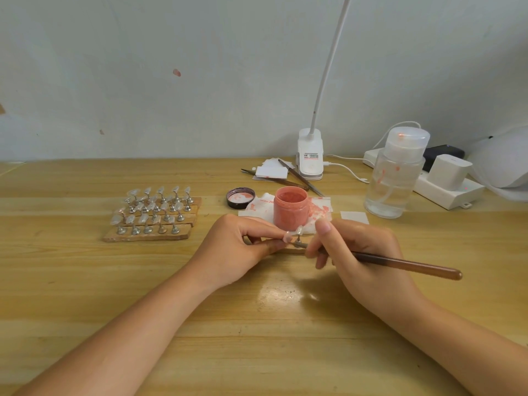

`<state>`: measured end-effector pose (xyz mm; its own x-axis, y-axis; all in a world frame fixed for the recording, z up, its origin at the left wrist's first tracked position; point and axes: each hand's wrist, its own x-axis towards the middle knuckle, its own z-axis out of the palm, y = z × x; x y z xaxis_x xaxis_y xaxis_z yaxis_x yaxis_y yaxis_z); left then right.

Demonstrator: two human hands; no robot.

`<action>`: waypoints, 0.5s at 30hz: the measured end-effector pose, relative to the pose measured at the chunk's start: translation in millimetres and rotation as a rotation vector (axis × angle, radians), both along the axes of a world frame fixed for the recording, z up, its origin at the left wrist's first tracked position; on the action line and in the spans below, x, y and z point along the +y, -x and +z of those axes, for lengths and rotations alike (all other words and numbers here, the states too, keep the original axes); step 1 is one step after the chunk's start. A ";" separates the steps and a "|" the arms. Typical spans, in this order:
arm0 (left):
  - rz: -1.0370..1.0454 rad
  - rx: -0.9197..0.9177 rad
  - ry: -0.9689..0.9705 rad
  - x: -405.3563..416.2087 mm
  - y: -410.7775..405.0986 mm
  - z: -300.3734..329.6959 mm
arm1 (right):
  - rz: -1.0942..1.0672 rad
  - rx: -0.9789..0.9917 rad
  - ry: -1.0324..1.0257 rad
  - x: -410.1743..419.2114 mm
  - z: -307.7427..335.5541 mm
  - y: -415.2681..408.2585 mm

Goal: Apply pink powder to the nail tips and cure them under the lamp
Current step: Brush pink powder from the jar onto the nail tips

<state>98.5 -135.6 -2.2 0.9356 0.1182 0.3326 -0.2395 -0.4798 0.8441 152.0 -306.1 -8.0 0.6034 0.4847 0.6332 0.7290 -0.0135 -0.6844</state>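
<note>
An open jar of pink powder (291,210) stands on a stained white tissue (320,205) at the table's middle. Just in front of it my left hand (243,250) pinches a clear nail tip (290,234) mounted on a small metal stand (298,243). My right hand (360,252) holds a brown-handled brush (408,265), its handle pointing right, and its fingers touch the stand's base. The brush tip is hidden behind my fingers. A white curing lamp (503,161) sits at the far right edge, partly cut off.
Wooden strips with several nail tips on metal stands (154,214) lie at the left. The jar's dark lid (240,198) lies beside the tissue. A clear pump bottle (395,178), a power strip with adapter (448,178), a clip desk lamp (311,158) and spare tools (300,178) crowd the back right.
</note>
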 end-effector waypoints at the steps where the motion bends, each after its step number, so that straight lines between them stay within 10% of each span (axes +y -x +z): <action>1: -0.001 0.002 0.002 -0.1 0.1 0.2 | 0.019 0.008 -0.006 -1.0 -0.5 0.4; 15: -0.021 -0.012 -0.019 1.2 -0.8 -0.7 | -0.056 -0.063 0.033 1.3 1.9 0.1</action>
<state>99.2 -134.5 -2.9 0.9339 0.0917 0.3456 -0.2596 -0.4908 0.8317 151.9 -304.8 -6.1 0.5896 0.4721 0.6554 0.7682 -0.0771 -0.6355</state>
